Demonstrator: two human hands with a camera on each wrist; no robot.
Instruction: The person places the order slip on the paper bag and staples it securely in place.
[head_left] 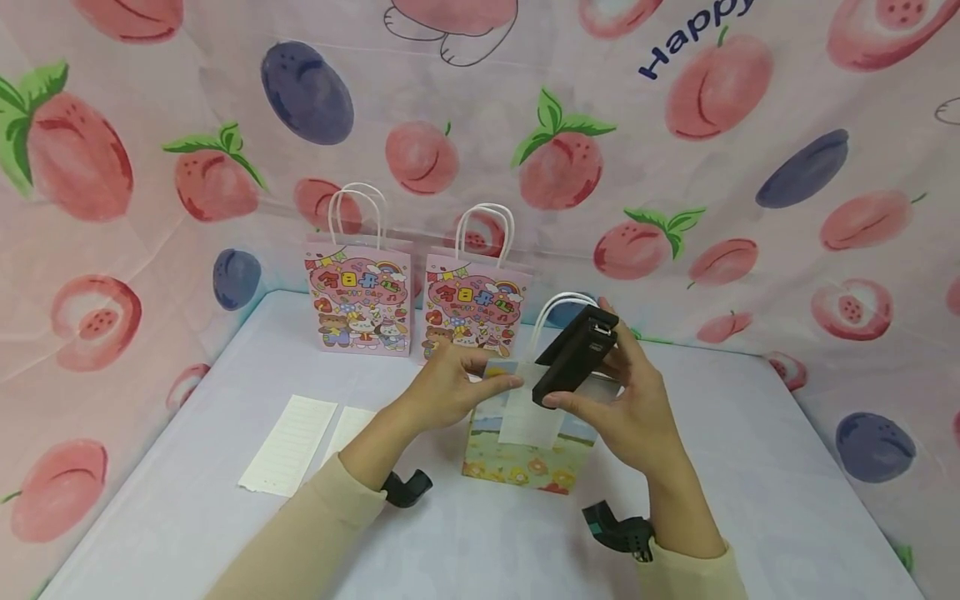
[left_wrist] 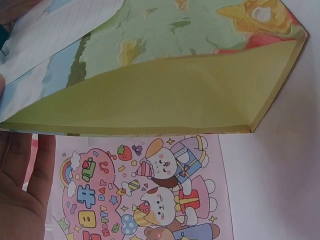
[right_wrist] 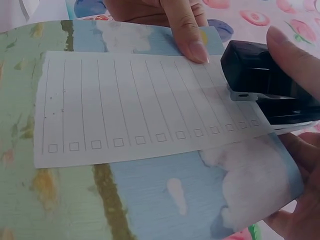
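A black stapler point(head_left: 573, 354) is in my right hand point(head_left: 637, 408), thumb along one side and fingers on the other. In the right wrist view, the stapler's jaws straddle the top edge of a lined checklist slip point(right_wrist: 115, 110) and the rim of a flower-painted paper bag point(head_left: 517, 477). My left hand point(head_left: 442, 387) pinches the slip and bag together near that rim, thumb in front and fingers behind. White twisted handles point(head_left: 551, 312) rise behind the stapler. The left wrist view shows the bag's plain greenish side point(left_wrist: 165, 100), with the slip lying on its painted front.
Two pink cartoon gift bags, one on the left point(head_left: 360, 300) and one in the middle point(head_left: 474, 300), stand at the back of the white table point(head_left: 480, 550). Two more paper slips point(head_left: 288, 446) lie at left, one partly behind my left forearm. A fruit-printed cloth point(head_left: 480, 100) hangs behind.
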